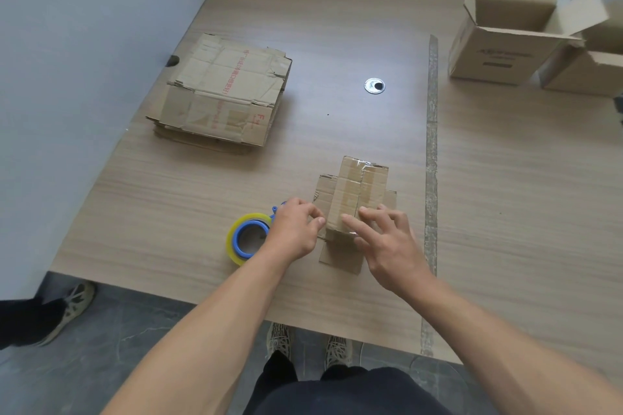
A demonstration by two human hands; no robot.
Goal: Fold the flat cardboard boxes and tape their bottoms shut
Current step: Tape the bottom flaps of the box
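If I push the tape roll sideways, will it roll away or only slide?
The tape roll seems to lie flat on the table, hole upward, so it would probably slide, not roll. The blue dispenser on it would likely block rolling too. The thick winding suggests some weight for its size.

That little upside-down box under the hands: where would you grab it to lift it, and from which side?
Grip the small box from above, across its narrow width: thumb on one long wall, fingers on the other. Its flaps lie spread on the table around its base, so a low sideways approach would probably snag them.
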